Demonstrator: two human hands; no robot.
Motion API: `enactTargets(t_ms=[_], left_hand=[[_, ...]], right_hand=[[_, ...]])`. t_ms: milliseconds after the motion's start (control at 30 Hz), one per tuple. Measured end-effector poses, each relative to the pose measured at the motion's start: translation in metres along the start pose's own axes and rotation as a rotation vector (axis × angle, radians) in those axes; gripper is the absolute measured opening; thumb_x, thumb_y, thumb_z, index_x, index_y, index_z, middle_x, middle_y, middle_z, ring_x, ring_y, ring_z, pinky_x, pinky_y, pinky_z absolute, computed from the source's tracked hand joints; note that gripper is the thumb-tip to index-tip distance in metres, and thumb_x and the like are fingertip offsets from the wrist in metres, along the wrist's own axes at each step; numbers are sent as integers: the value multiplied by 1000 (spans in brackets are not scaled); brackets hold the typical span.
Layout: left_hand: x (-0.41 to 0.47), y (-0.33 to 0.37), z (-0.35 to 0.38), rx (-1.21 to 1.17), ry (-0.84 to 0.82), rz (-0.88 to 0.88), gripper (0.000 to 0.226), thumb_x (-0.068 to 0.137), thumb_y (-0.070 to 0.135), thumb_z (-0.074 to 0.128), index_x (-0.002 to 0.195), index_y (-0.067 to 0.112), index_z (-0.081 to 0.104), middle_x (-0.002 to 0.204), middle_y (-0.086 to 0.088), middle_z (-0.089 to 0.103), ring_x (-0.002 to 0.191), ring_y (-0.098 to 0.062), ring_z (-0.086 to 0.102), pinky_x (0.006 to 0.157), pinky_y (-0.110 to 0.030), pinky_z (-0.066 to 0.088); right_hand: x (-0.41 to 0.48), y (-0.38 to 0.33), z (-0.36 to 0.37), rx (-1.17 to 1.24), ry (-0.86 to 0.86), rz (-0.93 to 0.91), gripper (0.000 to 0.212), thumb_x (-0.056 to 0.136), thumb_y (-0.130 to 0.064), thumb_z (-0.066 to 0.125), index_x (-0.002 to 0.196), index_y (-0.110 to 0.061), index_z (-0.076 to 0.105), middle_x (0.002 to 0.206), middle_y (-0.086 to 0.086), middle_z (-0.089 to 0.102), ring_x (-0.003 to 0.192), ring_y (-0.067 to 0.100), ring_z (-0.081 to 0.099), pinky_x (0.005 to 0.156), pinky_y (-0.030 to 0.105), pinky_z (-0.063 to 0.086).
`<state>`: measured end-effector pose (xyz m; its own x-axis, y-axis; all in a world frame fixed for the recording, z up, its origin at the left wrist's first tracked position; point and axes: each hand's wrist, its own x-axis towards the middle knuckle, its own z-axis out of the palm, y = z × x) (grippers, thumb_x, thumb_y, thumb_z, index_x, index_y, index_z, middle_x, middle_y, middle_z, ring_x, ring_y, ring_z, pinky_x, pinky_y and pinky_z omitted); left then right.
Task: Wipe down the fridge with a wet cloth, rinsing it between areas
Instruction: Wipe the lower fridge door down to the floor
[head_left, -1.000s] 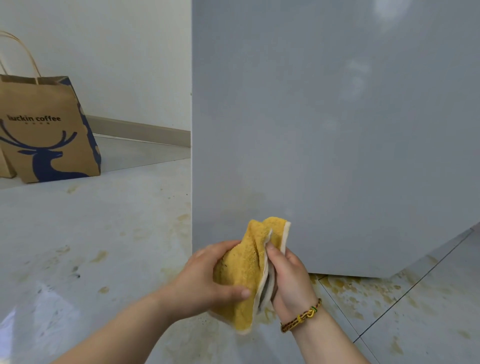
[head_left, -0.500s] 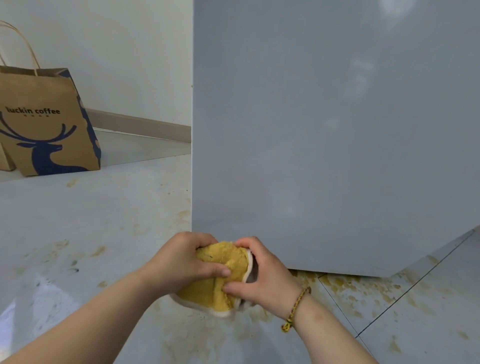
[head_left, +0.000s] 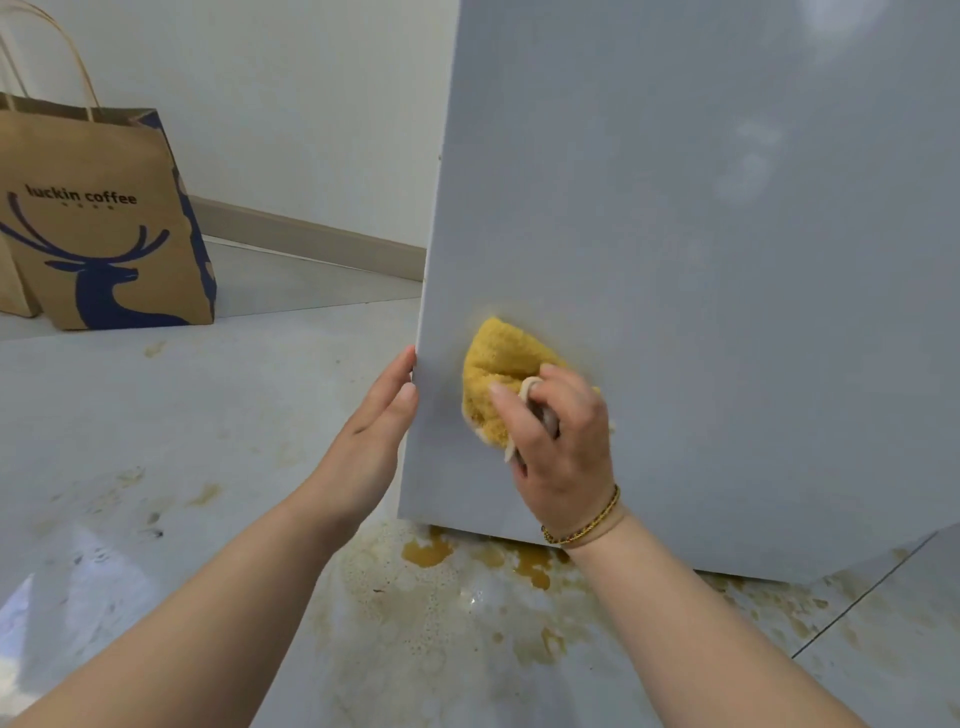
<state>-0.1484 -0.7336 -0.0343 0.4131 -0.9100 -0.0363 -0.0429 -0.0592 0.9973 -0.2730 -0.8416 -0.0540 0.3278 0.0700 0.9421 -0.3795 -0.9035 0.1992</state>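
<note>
The grey fridge (head_left: 701, 260) fills the right half of the view, its flat side facing me. My right hand (head_left: 563, 441) grips a bunched yellow cloth (head_left: 498, 374) and presses it against the fridge's lower left area. A beaded bracelet circles that wrist. My left hand (head_left: 374, 441) rests with straight fingers on the fridge's left vertical edge, just left of the cloth.
A brown paper coffee bag (head_left: 104, 223) with a blue deer stands on the floor at the far left by the white wall. The pale tiled floor (head_left: 208, 467) carries yellow-brown stains and a wet puddle (head_left: 431, 556) under the fridge's bottom edge.
Both hands were squeezing the cloth together in front of the fridge. Now the left hand has let go and moved to the fridge edge, while the right pressed the cloth onto the panel.
</note>
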Motion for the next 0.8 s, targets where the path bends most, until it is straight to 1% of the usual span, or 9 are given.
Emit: enactTargets(t_ms=[100,267,333,467,567,600,667,733,800], left_hand=[[3,-2,-5,-31,-28,-11,34,96,34,25,127,47,30,117,38,36,84,40,28,63,14,27],[3,-3,-8,-70,-60,-26,37,95,35,26,129,47,28,129,31,35,100,30,31,66,15,27],[2,-4,-11,-66,-72,-19,33,94,38,26,123,52,29,127,32,35,100,31,30,74,11,27],[-1,-4,-19,-79,-88,-2,40,81,53,27,120,54,35,139,28,33,129,11,25,102,-14,20],[-1,-4,-22,-68,-99,4,39,75,61,31,114,56,36,140,28,34,132,8,24,107,-20,18],[-2,-4,-24,-58,-101,6,35,78,63,34,113,56,36,139,29,35,132,8,25,108,-21,18],[-2,-6,-29,-39,-97,-1,31,81,63,36,112,57,37,137,29,36,131,8,26,109,-22,18],[-1,-10,-34,-32,-66,-20,27,83,58,33,109,57,40,135,28,39,131,6,28,111,-26,19],[-1,-13,-37,-24,-1,-50,21,93,49,32,110,51,44,129,25,46,129,2,32,108,-26,22]], right_hand=[[-12,-3,22,-116,-29,-125,22,89,-5,50,102,-22,53,96,-1,42,90,18,48,72,31,40],[-26,-17,36,-142,-104,-196,12,94,-16,46,99,-24,54,95,-3,44,89,16,48,73,29,37],[-34,-25,41,-124,-156,-208,12,94,-16,44,98,-23,53,96,-3,44,90,16,47,74,28,36],[-51,-36,45,-82,-281,-210,16,90,-11,42,101,-20,49,98,0,42,92,19,45,76,29,35],[-59,-42,46,-64,-388,-230,20,87,-5,35,96,-17,47,97,2,40,88,20,43,74,29,34],[-59,-47,46,-50,-439,-219,20,83,-4,38,94,-17,47,96,2,40,86,20,43,72,28,36],[-54,-56,45,22,-603,-148,21,67,-13,60,86,-19,55,89,1,49,78,18,50,63,24,42],[-50,-62,41,135,-766,-73,33,40,-16,81,69,-22,64,75,0,58,61,17,57,45,17,37],[-46,-64,35,237,-804,4,22,50,-13,71,70,-19,64,77,1,55,58,19,57,44,16,30]])
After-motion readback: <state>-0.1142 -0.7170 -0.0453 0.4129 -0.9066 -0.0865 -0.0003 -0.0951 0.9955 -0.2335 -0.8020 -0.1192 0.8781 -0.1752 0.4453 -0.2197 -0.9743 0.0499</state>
